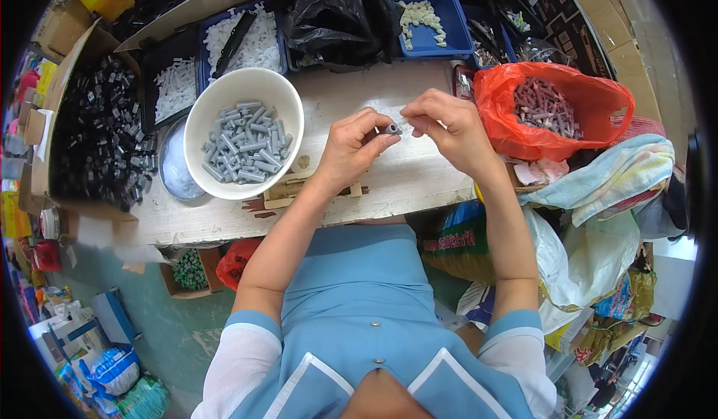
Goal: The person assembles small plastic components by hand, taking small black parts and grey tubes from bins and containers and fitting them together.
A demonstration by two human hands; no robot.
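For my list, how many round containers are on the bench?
2: a white bowl left of your left hand, and a silver dish at its left edge; others may be hidden.

**Both hands up front, close together, not touching**

Left hand (350, 146): thumb (384, 144) and index finger (370, 121) closed in a pinch, tips toward the right hand; other fingers mostly hidden. Right hand (447, 129): index and thumb bent toward each other, tips facing left; too small to tell if they meet. Left forearm (293, 232) runs up and inward, right forearm (511, 228) likewise, steeper. Both elbows bent, forearms bare, wrists well apart.
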